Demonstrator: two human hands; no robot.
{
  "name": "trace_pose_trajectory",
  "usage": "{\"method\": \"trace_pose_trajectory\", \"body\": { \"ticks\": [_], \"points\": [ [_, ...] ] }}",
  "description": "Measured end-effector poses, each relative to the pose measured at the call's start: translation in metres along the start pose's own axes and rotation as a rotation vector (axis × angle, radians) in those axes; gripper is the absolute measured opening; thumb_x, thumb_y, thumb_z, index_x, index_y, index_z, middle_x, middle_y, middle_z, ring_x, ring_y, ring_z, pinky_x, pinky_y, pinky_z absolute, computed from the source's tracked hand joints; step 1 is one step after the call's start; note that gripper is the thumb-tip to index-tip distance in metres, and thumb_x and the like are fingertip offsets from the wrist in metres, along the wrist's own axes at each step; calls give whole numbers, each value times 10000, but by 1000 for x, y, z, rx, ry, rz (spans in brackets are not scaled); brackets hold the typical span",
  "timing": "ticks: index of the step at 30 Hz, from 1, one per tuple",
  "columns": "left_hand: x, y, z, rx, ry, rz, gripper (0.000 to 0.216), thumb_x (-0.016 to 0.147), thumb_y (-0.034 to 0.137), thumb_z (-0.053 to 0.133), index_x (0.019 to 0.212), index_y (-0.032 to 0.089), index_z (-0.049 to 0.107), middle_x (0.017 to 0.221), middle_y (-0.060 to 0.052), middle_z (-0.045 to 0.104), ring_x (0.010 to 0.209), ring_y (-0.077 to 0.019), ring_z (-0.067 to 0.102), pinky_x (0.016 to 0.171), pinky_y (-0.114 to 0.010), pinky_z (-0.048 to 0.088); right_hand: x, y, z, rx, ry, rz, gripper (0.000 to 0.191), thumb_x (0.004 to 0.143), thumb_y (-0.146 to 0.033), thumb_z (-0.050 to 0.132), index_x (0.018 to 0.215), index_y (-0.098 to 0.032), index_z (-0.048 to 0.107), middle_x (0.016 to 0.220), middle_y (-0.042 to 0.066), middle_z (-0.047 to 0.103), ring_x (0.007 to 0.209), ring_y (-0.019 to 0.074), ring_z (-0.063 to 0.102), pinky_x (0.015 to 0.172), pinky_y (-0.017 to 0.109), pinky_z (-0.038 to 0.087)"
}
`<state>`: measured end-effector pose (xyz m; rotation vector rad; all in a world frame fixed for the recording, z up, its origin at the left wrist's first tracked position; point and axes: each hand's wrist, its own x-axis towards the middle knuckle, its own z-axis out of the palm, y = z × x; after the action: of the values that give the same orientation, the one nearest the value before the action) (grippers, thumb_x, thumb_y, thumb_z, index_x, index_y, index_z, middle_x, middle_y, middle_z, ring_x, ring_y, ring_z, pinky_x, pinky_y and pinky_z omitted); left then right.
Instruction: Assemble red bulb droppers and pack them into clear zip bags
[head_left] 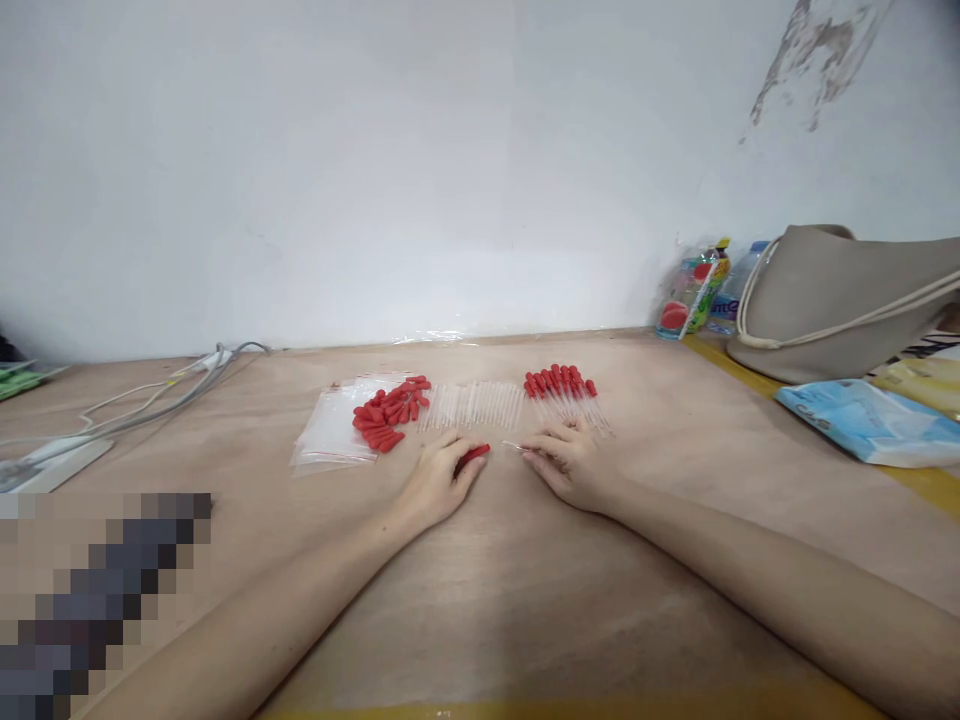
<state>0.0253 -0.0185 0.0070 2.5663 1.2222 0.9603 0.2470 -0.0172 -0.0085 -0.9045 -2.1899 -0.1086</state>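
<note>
My left hand (439, 480) rests on the wooden table (480, 600) and pinches a red rubber bulb (475, 454) between its fingers. My right hand (568, 462) lies just right of it, fingers closed on a thin clear glass tube (514, 446) whose tip points at the bulb. Behind the hands lie a heap of loose red bulbs (390, 410), a row of bare clear tubes (472, 404) and a row of droppers with red bulbs fitted (562, 390).
Clear zip bags (330, 432) lie left of the bulb heap. Grey cables (150, 405) and a power strip (45, 465) sit far left. At the right stand a beige bag (840, 300), bottles (694, 290) and a blue packet (870, 420).
</note>
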Motion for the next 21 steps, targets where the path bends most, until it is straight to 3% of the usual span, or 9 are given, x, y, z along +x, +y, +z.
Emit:
{"method": "trace_pose_trajectory", "body": {
  "ticks": [21],
  "points": [
    [0, 0, -2, -173, -10, 72, 171, 861, 248, 481, 887, 174, 633, 784, -22, 603, 721, -121, 557, 673, -237, 437, 8, -1, 0, 96, -131, -67, 204, 877, -271, 446, 932, -221, 636, 739, 8, 634, 644, 107, 523, 728, 307, 247]
  ]
}}
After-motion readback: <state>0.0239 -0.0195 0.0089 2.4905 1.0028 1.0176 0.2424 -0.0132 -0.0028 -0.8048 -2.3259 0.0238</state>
